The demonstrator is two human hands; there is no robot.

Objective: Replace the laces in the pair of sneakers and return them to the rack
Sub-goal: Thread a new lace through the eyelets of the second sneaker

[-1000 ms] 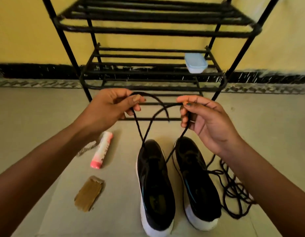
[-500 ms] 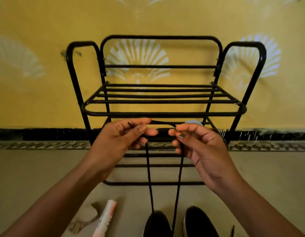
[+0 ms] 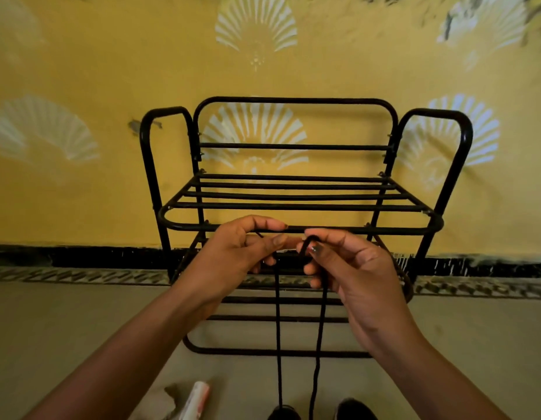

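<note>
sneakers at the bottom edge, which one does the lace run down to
The left sneaker: the left strand of the black lace meets its visible tip, while the right sneaker stands apart from both strands.

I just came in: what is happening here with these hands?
A person is lacing sneakers. The left hand and the right hand each pinch a black lace, raised in front of the black rack. Its two strands run down to the sneakers on the floor. They are not on the rack yet.
</note>
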